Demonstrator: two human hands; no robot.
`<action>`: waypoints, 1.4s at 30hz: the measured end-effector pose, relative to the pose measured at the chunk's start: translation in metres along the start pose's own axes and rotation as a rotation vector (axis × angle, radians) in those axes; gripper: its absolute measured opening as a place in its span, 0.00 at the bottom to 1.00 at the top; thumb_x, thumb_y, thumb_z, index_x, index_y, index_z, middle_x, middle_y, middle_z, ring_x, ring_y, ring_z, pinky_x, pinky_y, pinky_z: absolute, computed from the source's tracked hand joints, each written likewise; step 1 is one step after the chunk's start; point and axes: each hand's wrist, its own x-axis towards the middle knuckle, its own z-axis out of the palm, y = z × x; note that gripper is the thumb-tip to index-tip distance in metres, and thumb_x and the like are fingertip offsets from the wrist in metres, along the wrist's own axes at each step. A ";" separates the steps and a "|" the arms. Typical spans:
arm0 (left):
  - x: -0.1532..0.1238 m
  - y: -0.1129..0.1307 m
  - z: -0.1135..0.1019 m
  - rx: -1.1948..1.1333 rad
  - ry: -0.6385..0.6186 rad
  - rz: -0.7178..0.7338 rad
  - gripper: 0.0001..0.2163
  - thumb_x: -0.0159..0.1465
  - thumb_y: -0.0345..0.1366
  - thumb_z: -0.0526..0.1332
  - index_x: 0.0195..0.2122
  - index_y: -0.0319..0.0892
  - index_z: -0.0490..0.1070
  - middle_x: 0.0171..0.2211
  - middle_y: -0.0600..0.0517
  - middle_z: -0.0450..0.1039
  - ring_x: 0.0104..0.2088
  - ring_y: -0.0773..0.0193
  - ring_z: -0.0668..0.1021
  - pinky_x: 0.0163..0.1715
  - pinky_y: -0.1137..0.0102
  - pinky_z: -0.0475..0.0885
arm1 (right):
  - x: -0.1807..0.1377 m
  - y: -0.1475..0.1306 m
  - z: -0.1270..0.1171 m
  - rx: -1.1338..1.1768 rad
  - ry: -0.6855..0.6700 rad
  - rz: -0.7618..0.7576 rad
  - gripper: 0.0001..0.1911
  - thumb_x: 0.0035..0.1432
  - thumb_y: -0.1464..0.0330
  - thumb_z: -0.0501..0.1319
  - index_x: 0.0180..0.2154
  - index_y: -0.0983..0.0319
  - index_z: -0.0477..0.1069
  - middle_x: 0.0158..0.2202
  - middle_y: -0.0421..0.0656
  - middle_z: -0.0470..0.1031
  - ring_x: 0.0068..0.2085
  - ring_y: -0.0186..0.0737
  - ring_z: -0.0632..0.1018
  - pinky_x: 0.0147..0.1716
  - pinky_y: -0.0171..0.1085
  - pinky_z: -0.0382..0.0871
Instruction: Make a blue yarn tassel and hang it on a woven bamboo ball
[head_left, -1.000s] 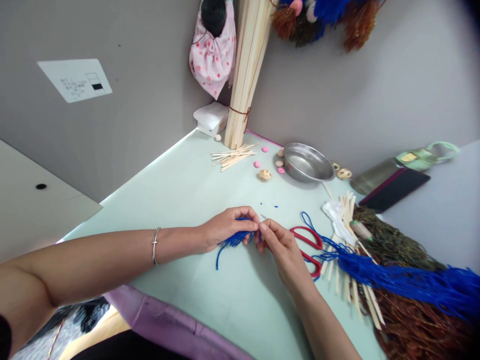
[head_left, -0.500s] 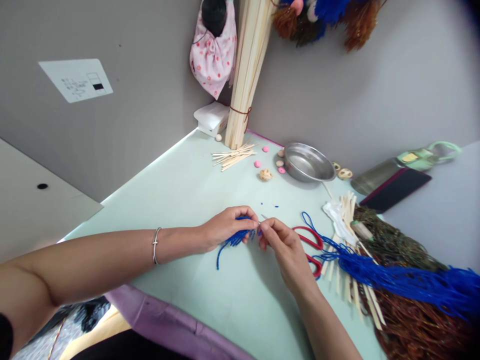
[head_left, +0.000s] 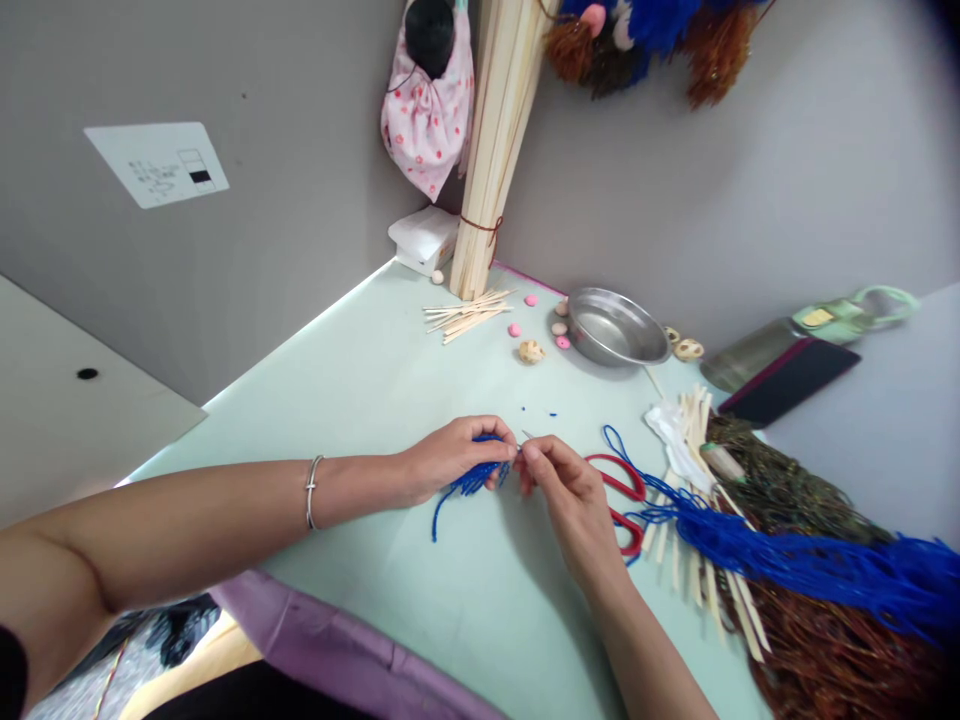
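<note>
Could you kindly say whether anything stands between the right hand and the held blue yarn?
Nothing visible except the left hand itself, gripping the blue yarn; the red scissor handles lie on the other side of the right hand.

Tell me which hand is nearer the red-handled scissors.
Right. The right hand is just left of the red-handled scissors; the left hand, holding blue yarn, is farther left.

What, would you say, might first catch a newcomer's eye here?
Probably the long, bright blue yarn bundle at lower right. Then, at centre, the left hand holds a small blue yarn bunch, the right hand close beside it. A tall bundle of pale wooden strips rises at the back.
</note>
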 end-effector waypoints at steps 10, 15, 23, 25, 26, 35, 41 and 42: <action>0.000 0.000 0.000 -0.002 -0.009 -0.003 0.08 0.59 0.40 0.61 0.32 0.41 0.66 0.21 0.57 0.67 0.21 0.72 0.70 0.23 0.76 0.63 | 0.001 0.001 0.001 0.158 0.060 0.055 0.07 0.55 0.64 0.66 0.33 0.61 0.72 0.22 0.36 0.69 0.25 0.31 0.67 0.26 0.31 0.60; -0.002 0.000 0.001 0.048 -0.024 0.032 0.07 0.58 0.38 0.62 0.32 0.40 0.67 0.22 0.57 0.67 0.21 0.72 0.70 0.23 0.76 0.64 | 0.001 -0.001 0.002 0.172 0.041 0.070 0.07 0.55 0.65 0.66 0.32 0.61 0.72 0.23 0.36 0.68 0.25 0.31 0.65 0.25 0.31 0.59; 0.001 0.001 -0.001 -0.057 0.016 -0.013 0.07 0.59 0.39 0.61 0.32 0.40 0.67 0.21 0.56 0.67 0.21 0.72 0.70 0.21 0.78 0.61 | 0.002 0.001 0.002 0.193 -0.004 0.095 0.09 0.56 0.63 0.66 0.32 0.62 0.72 0.23 0.36 0.69 0.25 0.30 0.67 0.27 0.31 0.61; 0.001 0.001 -0.001 -0.099 -0.004 -0.010 0.07 0.61 0.39 0.61 0.33 0.40 0.67 0.21 0.56 0.67 0.21 0.72 0.70 0.21 0.79 0.60 | 0.003 0.002 0.001 0.205 -0.012 0.095 0.09 0.56 0.62 0.66 0.31 0.62 0.72 0.24 0.36 0.69 0.25 0.30 0.67 0.27 0.31 0.62; 0.001 0.002 -0.001 -0.117 -0.020 -0.005 0.07 0.61 0.39 0.61 0.33 0.40 0.66 0.21 0.56 0.67 0.21 0.73 0.71 0.21 0.79 0.60 | 0.003 0.002 0.001 0.207 -0.014 0.095 0.09 0.55 0.62 0.66 0.31 0.62 0.72 0.24 0.36 0.70 0.25 0.30 0.67 0.27 0.31 0.62; 0.001 0.005 -0.004 -0.270 -0.140 0.120 0.08 0.64 0.38 0.61 0.34 0.40 0.65 0.40 0.49 0.74 0.26 0.74 0.72 0.29 0.76 0.66 | 0.003 0.004 0.000 0.198 -0.067 0.071 0.09 0.57 0.64 0.64 0.29 0.62 0.71 0.25 0.38 0.71 0.26 0.32 0.67 0.28 0.32 0.61; 0.002 0.003 -0.005 -0.179 -0.070 0.203 0.06 0.62 0.30 0.61 0.41 0.41 0.69 0.53 0.46 0.71 0.41 0.69 0.75 0.41 0.74 0.67 | 0.004 0.004 -0.002 0.188 -0.010 0.091 0.07 0.57 0.65 0.65 0.31 0.62 0.72 0.24 0.37 0.69 0.26 0.32 0.67 0.28 0.33 0.61; 0.002 0.002 -0.006 -0.145 -0.057 0.212 0.09 0.62 0.29 0.61 0.43 0.42 0.70 0.54 0.46 0.71 0.45 0.67 0.74 0.43 0.74 0.67 | 0.004 0.003 -0.002 0.203 0.003 0.097 0.07 0.57 0.65 0.65 0.31 0.61 0.72 0.24 0.37 0.69 0.26 0.32 0.67 0.29 0.33 0.61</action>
